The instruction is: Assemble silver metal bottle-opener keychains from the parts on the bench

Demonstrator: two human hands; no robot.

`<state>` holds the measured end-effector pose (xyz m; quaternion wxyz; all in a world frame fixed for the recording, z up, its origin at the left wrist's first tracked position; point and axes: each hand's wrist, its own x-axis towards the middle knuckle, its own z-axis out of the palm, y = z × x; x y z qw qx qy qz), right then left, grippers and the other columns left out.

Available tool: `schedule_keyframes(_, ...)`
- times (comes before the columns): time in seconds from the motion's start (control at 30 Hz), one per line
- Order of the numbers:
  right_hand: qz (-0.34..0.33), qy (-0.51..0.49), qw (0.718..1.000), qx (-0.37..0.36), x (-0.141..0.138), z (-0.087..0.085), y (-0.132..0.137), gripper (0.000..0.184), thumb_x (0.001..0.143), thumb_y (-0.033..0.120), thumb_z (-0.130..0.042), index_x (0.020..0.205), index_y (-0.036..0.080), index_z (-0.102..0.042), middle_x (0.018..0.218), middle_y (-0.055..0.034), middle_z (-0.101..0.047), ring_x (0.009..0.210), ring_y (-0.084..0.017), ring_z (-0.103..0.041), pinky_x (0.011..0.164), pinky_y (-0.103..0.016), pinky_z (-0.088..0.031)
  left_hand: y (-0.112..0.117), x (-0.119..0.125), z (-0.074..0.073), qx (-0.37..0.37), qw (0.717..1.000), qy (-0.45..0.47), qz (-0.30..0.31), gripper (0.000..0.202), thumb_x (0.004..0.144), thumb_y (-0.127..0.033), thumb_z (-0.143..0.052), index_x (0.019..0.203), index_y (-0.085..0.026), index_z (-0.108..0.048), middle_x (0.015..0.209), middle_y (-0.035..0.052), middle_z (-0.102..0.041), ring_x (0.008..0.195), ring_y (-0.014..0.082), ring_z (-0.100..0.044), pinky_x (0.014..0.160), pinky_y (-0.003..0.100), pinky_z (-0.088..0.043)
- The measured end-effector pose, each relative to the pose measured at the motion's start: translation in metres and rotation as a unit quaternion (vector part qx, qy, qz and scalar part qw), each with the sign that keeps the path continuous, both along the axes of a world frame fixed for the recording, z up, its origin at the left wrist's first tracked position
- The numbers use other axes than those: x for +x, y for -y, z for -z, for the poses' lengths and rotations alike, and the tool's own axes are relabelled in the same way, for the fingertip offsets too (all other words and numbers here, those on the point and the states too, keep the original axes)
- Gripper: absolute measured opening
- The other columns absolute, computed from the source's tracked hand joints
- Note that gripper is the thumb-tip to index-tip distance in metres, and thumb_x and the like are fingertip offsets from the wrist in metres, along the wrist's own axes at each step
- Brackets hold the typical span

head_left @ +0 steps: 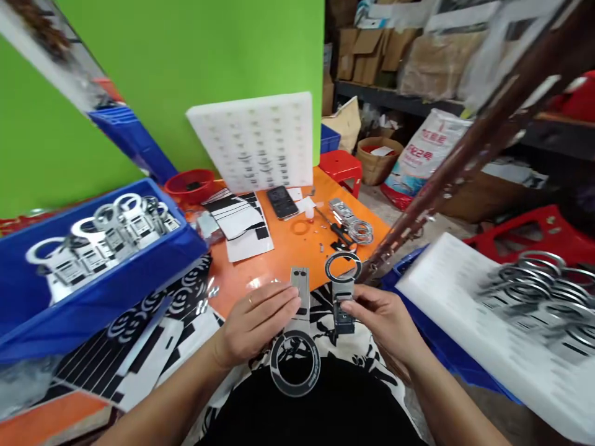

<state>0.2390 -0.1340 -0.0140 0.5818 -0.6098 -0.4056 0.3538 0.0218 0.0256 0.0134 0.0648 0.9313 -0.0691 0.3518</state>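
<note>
My left fingers grasp a ringed plate, my right fingers a ringed bracket alongside: apparently paired handling, next needing steady grips

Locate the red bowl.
In the head view, the red bowl is left of centre on the orange table, between the blue bin and the white foam board.

plate is showing silver | ring is showing dark grey | table is showing orange | panel is showing green | cloth is showing black-and-white print
</note>
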Motion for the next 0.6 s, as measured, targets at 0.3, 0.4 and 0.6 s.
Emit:
schedule_keyframes(0.3,-0.084,0.027,0.992,-0.089,-0.015,0.013,-0.091,0.033,0.078,0.046,-0.067,0.095,0.019,-0.075,0.063,-0.0005,-0.066,0.05,-0.014,-0.054,0.046,-0.026,-0.043,-0.012,-0.02,0.005,-0.486,0.835,-0.077,-0.247,0.014,0.085,-0.03,-0.066,0.093,-0.021,-0.074,0.09,0.0044,-0.076,0.085,0.022,-0.071,0.08,0.036,-0.059)
schedule_keyframes(0.4,-0.067,0.083,0.988,-0.111,-0.011,0.021,-0.111,0.039,0.077,0.046,-0.066,0.101,0.016,-0.072,0.055,0.0024,-0.06,0.042,-0.012,-0.044,0.04,-0.024,-0.036,-0.033,-0.005,0.012,-0.737,0.632,-0.117,-0.209,0.028,0.074,-0.041,-0.076,0.084,-0.015,-0.072,0.082,0.0059,-0.074,0.073,0.0191,-0.068,0.069,0.031,-0.057)
schedule_keyframes(0.6,-0.04,0.173,0.975,-0.136,-0.005,0.026,-0.131,0.029,0.075,0.04,-0.066,0.091,0.017,-0.074,0.051,0.005,-0.053,0.045,-0.011,-0.043,0.044,-0.023,-0.031,-0.066,0.024,0.031,-0.792,0.57,-0.141,-0.164,0.036,0.061,-0.039,-0.086,0.074,-0.012,-0.066,0.077,0.0063,-0.071,0.065,0.0144,-0.066,0.065,0.028,-0.055)
